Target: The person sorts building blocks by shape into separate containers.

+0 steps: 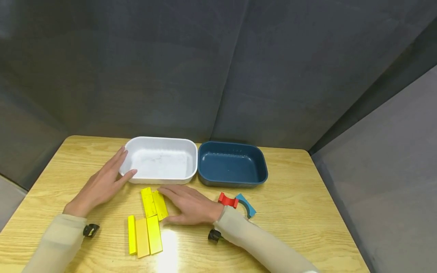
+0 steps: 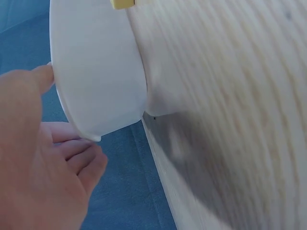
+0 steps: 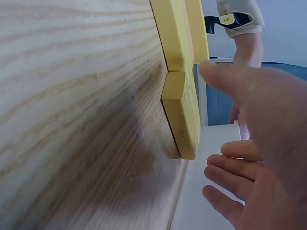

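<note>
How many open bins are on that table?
2: the white bin by the left hand, and the dark blue bin just right of it, both near the table's far edge.

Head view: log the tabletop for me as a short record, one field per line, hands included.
Left hand: touching the left end of the white tray
Right hand: just right of the yellow blocks; contact unclear
Yellow blocks: five, one more orange; two lie beyond the other three
Blue tray: right of the white tray
Other pieces: red block and blue block, nearer than the blue tray
</note>
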`<state>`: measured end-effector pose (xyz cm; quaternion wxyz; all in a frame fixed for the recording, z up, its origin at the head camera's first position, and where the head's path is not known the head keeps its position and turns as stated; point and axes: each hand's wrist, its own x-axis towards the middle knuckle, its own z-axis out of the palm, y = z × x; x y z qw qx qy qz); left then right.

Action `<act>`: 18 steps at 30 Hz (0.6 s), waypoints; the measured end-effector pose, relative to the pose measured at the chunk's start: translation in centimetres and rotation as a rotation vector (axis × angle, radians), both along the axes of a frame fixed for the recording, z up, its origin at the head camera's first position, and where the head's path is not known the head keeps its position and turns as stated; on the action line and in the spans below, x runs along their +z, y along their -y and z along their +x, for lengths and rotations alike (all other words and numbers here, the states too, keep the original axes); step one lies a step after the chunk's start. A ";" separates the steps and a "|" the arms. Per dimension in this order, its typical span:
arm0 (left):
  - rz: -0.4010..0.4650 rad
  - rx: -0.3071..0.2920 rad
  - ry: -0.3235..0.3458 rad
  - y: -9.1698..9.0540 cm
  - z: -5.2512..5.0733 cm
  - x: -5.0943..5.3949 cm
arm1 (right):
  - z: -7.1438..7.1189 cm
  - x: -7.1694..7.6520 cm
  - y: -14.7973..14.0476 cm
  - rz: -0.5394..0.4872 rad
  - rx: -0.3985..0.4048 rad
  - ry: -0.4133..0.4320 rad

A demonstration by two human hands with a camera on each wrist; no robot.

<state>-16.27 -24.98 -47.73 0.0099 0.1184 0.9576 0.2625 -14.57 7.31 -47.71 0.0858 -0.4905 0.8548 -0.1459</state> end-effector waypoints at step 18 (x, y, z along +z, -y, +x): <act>-0.025 -0.053 0.023 -0.1 0.4 -0.5 | -0.9 -1.1 1.1 0.094 0.052 0.100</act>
